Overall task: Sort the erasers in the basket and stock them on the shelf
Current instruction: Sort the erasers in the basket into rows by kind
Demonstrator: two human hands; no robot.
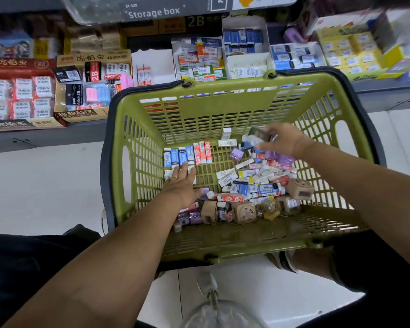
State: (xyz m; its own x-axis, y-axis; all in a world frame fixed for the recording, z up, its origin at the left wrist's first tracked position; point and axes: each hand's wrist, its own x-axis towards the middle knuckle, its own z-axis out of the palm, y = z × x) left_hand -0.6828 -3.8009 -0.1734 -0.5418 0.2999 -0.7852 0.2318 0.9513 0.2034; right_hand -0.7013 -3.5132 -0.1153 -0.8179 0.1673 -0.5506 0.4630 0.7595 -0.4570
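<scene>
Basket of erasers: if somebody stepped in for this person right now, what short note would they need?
Left hand: flat, palm down on the basket floor beside the sorted row, holding nothing that shows.
Right hand: raised over the far right side, gripping a small eraser pack; blurred, so its kind is unclear.
Done: one neat row of blue and red erasers stands at the floor's far left.
Left: the mixed pile on the right and near side is unsorted, tan cube erasers included. Nothing seems on its way to the shelf beyond yet.
</scene>
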